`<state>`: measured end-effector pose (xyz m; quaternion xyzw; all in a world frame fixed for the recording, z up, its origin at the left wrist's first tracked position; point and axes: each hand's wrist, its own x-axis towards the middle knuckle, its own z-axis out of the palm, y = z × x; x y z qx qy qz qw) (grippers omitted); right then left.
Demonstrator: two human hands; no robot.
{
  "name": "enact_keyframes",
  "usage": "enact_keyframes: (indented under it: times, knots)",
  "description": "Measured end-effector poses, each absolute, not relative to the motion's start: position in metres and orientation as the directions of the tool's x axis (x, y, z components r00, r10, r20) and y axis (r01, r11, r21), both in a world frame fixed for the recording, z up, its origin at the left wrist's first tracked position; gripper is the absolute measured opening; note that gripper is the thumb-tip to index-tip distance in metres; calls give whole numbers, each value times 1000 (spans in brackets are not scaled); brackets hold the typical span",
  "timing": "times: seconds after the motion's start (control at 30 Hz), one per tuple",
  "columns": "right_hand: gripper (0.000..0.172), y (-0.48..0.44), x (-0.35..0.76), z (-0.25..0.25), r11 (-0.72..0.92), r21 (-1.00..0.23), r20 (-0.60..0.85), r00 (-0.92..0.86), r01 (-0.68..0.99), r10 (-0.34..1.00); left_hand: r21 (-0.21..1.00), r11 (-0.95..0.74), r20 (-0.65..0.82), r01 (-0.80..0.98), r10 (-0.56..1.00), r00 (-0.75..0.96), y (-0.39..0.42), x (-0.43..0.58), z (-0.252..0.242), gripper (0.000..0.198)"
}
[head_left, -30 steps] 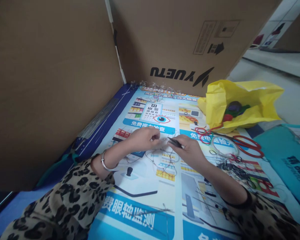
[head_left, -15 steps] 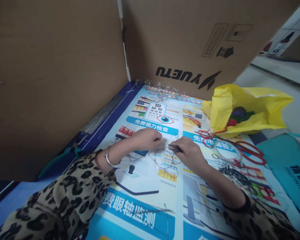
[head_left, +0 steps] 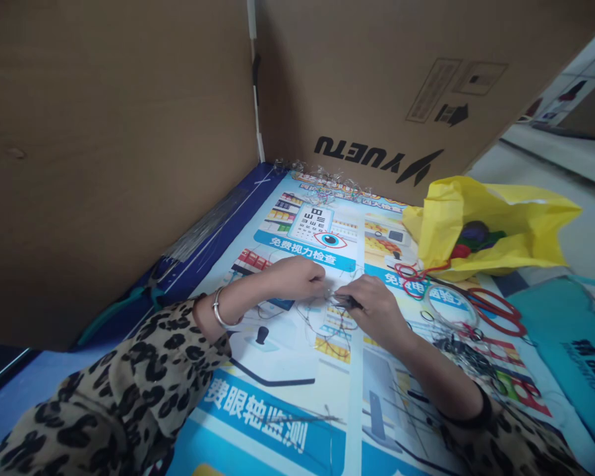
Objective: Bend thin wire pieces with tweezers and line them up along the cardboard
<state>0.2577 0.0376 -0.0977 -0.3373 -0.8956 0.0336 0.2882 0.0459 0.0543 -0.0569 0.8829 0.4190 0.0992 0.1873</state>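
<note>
My left hand (head_left: 301, 277) is closed in a pinch at the middle of the printed sheet, on thin wire whose ends are hard to make out. My right hand (head_left: 377, 303) is wrapped round a small dark tool (head_left: 346, 301), whose kind I cannot make out. The tool's tip points left, close to my left fingertips. Below both hands, thin dark wires (head_left: 310, 324) curl loosely over the print. Further down the sheet lies a bundle of straight wires (head_left: 302, 418).
Cardboard panels (head_left: 377, 79) wall the back and left. Pliers with teal handles (head_left: 123, 307) and straight wires (head_left: 203, 228) lie at left. On the right are a yellow bag (head_left: 525, 225) with yarn, red cord (head_left: 498, 314), a clear coil (head_left: 451, 307) and a teal pouch (head_left: 560, 330).
The right hand's tool has turned slightly and its tip sits nearer the left fingertips. Both hands stay in nearly the same place; the view has shifted a little.
</note>
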Motion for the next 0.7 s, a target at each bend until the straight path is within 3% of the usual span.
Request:
enact_keyframes:
  times: [0.7]
  knots:
    - [28, 35, 254, -90, 815, -217, 506, -652, 538, 565, 453, -579, 41, 678, 774, 632, 54, 46, -55, 25]
